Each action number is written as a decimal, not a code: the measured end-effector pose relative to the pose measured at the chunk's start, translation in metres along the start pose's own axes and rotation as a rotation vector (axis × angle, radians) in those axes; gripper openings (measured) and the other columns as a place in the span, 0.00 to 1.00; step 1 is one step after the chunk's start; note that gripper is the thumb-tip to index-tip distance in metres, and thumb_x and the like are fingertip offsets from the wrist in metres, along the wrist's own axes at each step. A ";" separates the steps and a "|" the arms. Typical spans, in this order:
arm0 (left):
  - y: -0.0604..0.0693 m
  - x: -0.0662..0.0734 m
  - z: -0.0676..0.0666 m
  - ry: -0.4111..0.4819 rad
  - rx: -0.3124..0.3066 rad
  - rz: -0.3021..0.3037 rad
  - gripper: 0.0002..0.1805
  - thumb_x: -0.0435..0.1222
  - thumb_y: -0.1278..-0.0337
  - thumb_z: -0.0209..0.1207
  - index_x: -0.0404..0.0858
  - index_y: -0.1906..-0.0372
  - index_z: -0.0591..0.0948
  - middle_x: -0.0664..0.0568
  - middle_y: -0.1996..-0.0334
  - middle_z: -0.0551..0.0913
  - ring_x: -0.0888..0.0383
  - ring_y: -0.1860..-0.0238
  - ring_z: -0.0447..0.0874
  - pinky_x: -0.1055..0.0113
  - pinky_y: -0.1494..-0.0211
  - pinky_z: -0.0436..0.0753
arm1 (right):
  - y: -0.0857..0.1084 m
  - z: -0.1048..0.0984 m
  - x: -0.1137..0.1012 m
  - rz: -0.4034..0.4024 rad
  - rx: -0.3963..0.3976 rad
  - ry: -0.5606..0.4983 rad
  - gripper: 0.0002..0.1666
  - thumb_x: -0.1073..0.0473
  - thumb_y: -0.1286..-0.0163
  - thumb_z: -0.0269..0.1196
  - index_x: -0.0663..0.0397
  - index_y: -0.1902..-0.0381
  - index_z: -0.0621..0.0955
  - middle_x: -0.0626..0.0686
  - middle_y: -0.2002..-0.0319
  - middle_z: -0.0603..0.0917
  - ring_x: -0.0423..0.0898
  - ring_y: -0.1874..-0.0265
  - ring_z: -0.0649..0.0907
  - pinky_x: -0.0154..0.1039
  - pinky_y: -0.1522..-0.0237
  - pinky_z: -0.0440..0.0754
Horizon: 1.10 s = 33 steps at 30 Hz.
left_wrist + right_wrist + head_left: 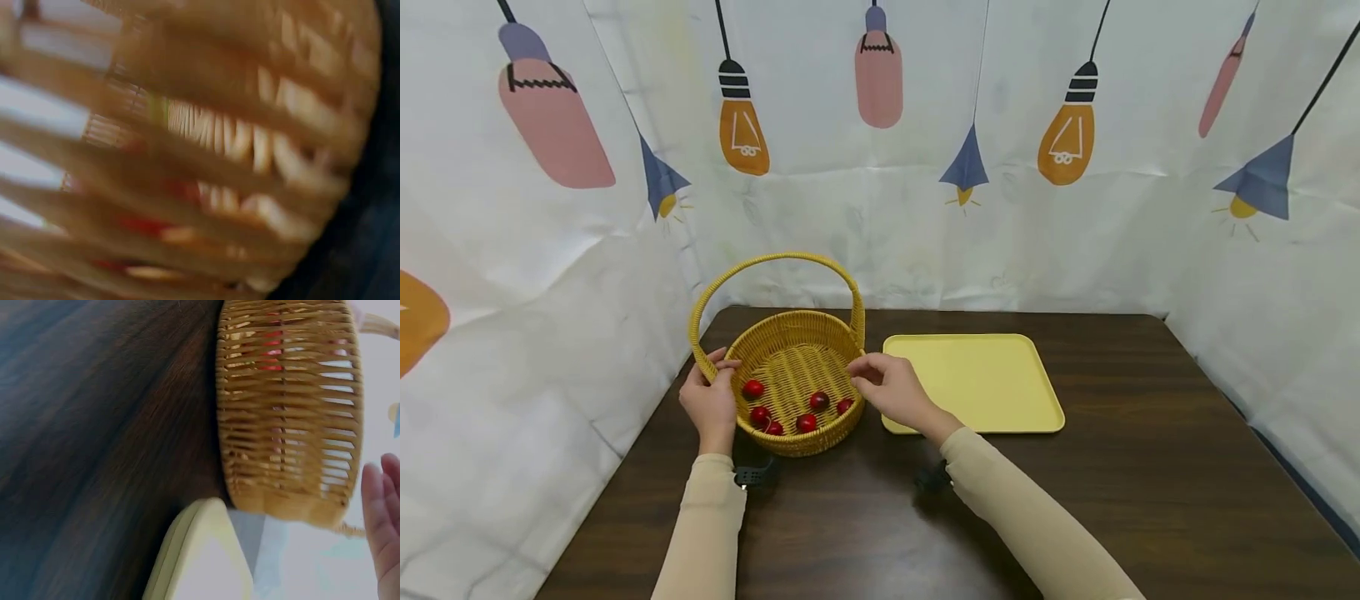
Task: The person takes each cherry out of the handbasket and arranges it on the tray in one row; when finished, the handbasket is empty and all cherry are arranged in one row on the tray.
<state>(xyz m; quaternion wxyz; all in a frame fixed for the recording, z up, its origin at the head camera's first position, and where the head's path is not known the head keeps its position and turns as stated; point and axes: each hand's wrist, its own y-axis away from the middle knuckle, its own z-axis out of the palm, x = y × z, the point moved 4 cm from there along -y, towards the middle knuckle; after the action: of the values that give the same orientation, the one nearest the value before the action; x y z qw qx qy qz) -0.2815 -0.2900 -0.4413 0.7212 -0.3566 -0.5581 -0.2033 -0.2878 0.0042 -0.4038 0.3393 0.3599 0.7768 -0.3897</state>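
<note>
A round yellow wicker basket [797, 332] with a tall arched handle stands at the left of the table. Several red, cherry-like fruits [806, 423] lie in it. My left hand [711, 404] grips the basket's left side at the foot of the handle. At the right rim, my right hand [891, 387] hovers with bent fingers and nothing visible in them. The right wrist view shows its fingers [378, 506] beside the rim, apart from the weave. In the left wrist view, the blurred basket wall [206, 162] fills most of the picture.
A pale yellow rectangular tray [977, 383] lies flat to the right of the basket. Both rest on a dark wooden table [1120, 467]. White cloth [895, 233] printed with lamps hangs behind the table and along its sides.
</note>
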 end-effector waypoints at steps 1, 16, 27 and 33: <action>-0.001 -0.001 0.001 -0.017 0.003 0.013 0.14 0.25 0.41 0.57 0.31 0.51 0.84 0.53 0.71 0.86 0.63 0.63 0.82 0.75 0.51 0.74 | -0.004 0.004 -0.001 -0.007 -0.015 0.010 0.11 0.64 0.33 0.63 0.55 0.54 0.84 0.50 0.56 0.86 0.40 0.62 0.83 0.34 0.57 0.81; -0.004 -0.010 0.008 -0.068 -0.010 0.046 0.16 0.24 0.40 0.51 0.33 0.50 0.83 0.43 0.64 0.86 0.62 0.61 0.81 0.74 0.51 0.75 | -0.034 0.056 -0.009 -0.011 -0.260 0.688 0.17 0.61 0.35 0.62 0.48 0.47 0.84 0.49 0.49 0.83 0.48 0.53 0.83 0.42 0.57 0.81; -0.002 -0.008 0.006 -0.099 -0.005 0.041 0.16 0.24 0.41 0.50 0.31 0.50 0.82 0.39 0.64 0.86 0.55 0.57 0.80 0.72 0.51 0.73 | -0.050 0.065 -0.003 0.124 -0.450 0.770 0.23 0.65 0.36 0.60 0.42 0.44 0.83 0.46 0.49 0.84 0.43 0.52 0.82 0.37 0.62 0.79; 0.001 -0.008 0.007 -0.089 -0.002 0.075 0.16 0.24 0.41 0.50 0.33 0.52 0.82 0.45 0.67 0.87 0.59 0.58 0.79 0.69 0.48 0.71 | -0.054 0.070 0.005 0.143 -0.503 0.766 0.23 0.63 0.36 0.61 0.38 0.45 0.84 0.43 0.50 0.84 0.41 0.54 0.81 0.37 0.59 0.79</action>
<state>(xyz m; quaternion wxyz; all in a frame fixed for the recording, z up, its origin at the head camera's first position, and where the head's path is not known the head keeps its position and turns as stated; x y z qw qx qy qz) -0.2883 -0.2847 -0.4486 0.7024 -0.3866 -0.5757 -0.1606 -0.3175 -0.0772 -0.4211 0.1306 0.4371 0.8898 -0.0039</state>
